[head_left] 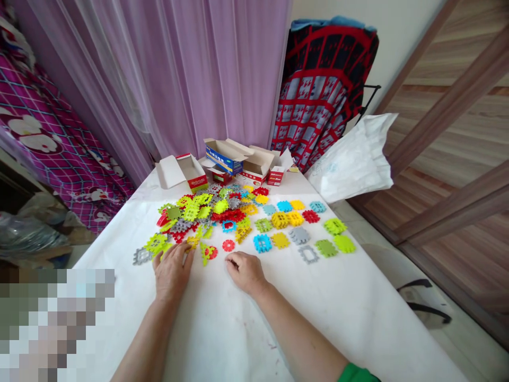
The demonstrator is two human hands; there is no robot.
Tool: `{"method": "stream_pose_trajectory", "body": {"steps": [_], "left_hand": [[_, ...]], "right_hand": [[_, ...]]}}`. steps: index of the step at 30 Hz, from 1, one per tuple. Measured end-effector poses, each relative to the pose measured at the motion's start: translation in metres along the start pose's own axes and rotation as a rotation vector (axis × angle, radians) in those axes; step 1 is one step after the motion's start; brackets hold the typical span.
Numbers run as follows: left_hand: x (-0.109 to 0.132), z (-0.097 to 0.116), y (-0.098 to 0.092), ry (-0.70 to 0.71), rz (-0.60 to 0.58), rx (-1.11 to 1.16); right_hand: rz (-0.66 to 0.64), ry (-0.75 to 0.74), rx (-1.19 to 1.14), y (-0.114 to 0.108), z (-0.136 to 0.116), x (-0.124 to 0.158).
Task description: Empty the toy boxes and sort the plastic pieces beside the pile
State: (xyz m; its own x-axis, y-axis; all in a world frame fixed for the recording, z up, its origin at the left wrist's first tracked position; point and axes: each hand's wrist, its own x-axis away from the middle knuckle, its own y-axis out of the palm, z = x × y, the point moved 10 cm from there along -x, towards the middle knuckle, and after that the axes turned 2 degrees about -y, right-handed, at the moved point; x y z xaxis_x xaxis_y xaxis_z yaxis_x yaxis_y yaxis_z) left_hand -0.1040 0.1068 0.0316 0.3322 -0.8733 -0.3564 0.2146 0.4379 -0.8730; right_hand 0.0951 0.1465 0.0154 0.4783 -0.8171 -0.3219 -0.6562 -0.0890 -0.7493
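My left hand (173, 270) rests on the table at the front edge of a pile of plastic interlocking building pieces (199, 209), its fingers apart and the tips close to a yellow piece (193, 241) and a lime green piece (157, 243). To its right, my right hand (245, 271) lies loosely curled on the white cloth, and nothing shows in its fingers. Between the hands are a red round piece (228, 245) and a lime triangular piece (205, 253). A grey square frame (142, 256) sits left of my left hand.
Separate square pieces, such as a blue one (262, 243) and a grey frame (308, 254), lie in loose rows at the right. Open cardboard boxes (225, 162) stand at the back. A white bag (353, 159) hangs over the table's right edge.
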Motion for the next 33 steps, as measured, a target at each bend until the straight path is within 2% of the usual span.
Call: {"method": "stream_pose_trajectory", "body": {"steps": [5, 8, 11, 13, 15, 18, 21, 24, 33], "left_hand": [[-0.002, -0.01, -0.003, -0.049, 0.03, 0.02], [-0.002, -0.023, -0.01, -0.098, 0.12, 0.08], [0.003, -0.039, -0.02, -0.225, 0.235, 0.231], [0.009, -0.047, -0.018, -0.345, 0.241, 0.388], [0.015, -0.046, -0.008, -0.447, 0.175, 0.573], [0.023, -0.026, 0.009, -0.498, 0.049, 0.775], [0.027, -0.004, 0.02, -0.497, -0.045, 0.821], [0.028, 0.009, 0.025, -0.49, -0.094, 0.852], [0.027, 0.013, 0.034, -0.476, -0.215, 0.945]], "right_hand": [[-0.067, 0.043, 0.017, 0.002, 0.001, -0.001], [-0.086, 0.056, 0.015, 0.002, 0.002, -0.002], [-0.085, 0.057, 0.008, 0.003, 0.002, -0.002], [-0.076, 0.055, -0.005, 0.003, 0.003, -0.001], [-0.052, 0.06, -0.032, 0.003, 0.005, -0.001], [-0.006, 0.056, -0.11, 0.001, 0.006, 0.001], [0.004, 0.02, -0.188, 0.001, 0.004, 0.002], [-0.006, -0.018, -0.206, 0.002, 0.0, 0.003], [-0.045, -0.095, -0.14, 0.007, -0.004, 0.002]]}}
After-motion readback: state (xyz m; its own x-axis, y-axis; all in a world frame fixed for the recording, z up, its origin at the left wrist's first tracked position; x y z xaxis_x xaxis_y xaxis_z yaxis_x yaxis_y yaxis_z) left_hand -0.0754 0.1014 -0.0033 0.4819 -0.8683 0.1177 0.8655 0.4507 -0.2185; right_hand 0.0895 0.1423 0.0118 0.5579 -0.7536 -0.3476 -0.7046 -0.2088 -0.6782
